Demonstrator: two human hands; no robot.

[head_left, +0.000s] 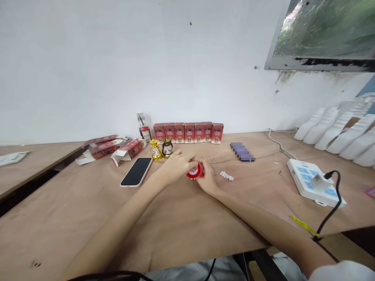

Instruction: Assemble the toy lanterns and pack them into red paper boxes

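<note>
Red roll (200,170) is mid-table, between both hands. Front to back: black cable (114,274) along the bottom of the view, then wooden table (181,226) top. Yellow strip (303,224) near the front edge on the right. Right hand (208,178) curled around the right side of the roll, grasping it. Left hand (179,164) has bent fingers on the roll's upper left, fingertips at its opening; can't tell if they pinch anything. Power strip (304,187) well off to the right, white adapter (320,182) plugged in. White plastic piece (226,176) just right of the right hand. Dark-screened phone (136,172) lies left of the left hand, face up. Thin pieces (213,160) lie just beyond the right hand, too small to identify. Second phone (242,152) further right, screen pixelated. Beyond the left hand: gold lantern (156,151) and dark lantern (167,149), side by side, upright. Opened red carton (131,148) left of them, lying on its side. Seven red boxes (189,133) stand in a row at the wall (175,58). Window (328,35) upper right
</note>
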